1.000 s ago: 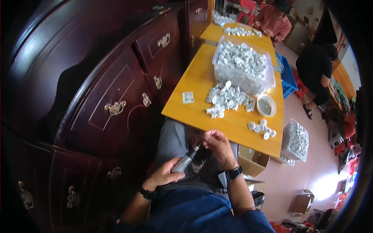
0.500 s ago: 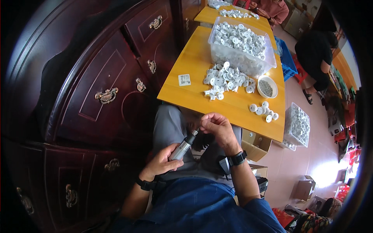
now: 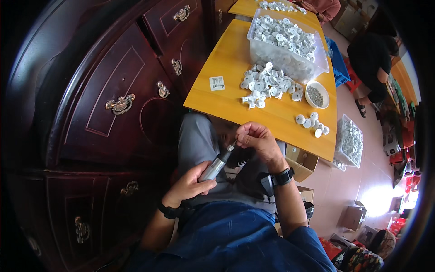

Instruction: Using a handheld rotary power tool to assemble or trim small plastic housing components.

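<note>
My left hand (image 3: 190,185) is wrapped round a silver-and-black power screwdriver (image 3: 212,171), held over my lap with its tip tilted up toward the right. At that tip, the thumb and fingers of my right hand (image 3: 258,139) are pinched together. What sits between them is too small to make out. Beyond my hands, on the yellow table (image 3: 217,102), lies a heap of white round plastic parts (image 3: 267,84). Several similar parts (image 3: 312,123) form a small group nearer the right edge. A white bowl (image 3: 316,94) holds small grey metal pieces, possibly screws.
A large clear bin (image 3: 285,63) full of white parts stands on the table, near a square label card (image 3: 217,83). Dark wooden cabinets (image 3: 113,86) line the left. Another filled bin (image 3: 349,140) and an open carton (image 3: 301,163) are on the right. Two other people sit farther off.
The view has shifted slightly, so the table appears a little higher and farther right. My right hand stays pinched at the screwdriver's tip, and my left hand keeps its hold.
</note>
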A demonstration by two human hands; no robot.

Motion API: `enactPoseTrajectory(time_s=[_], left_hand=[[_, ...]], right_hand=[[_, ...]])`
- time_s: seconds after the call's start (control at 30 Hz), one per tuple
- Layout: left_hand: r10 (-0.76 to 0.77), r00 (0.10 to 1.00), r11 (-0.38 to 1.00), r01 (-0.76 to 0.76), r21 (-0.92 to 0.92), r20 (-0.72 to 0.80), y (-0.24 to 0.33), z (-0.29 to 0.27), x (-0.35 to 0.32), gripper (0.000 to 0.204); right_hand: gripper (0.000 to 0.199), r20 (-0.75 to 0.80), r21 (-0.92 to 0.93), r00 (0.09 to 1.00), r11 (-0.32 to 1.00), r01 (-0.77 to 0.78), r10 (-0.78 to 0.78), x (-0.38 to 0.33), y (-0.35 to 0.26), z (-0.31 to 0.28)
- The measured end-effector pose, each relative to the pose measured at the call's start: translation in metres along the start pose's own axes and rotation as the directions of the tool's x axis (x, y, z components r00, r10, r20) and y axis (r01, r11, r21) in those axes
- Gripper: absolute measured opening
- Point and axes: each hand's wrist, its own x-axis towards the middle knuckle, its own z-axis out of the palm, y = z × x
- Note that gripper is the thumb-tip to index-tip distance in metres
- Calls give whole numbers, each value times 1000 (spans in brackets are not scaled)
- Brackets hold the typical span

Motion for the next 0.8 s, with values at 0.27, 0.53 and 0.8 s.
enactPoseTrajectory(time_s=[0.27, 0.53, 0.8], left_hand=[[227, 967, 771, -105, 628, -116, 13, 2, -3, 54], [107, 985, 924, -46, 380, -139, 16, -6, -14, 56], [104, 983, 929, -43, 367, -149, 26, -5, -10, 56]], right_hand=[[12, 73, -77, 994, 994, -82, 87, 4, -5, -10], [18, 120, 90, 991, 994, -66, 55, 6, -8, 10], [34, 134, 56, 991, 998, -17, 10, 11, -9, 18]])
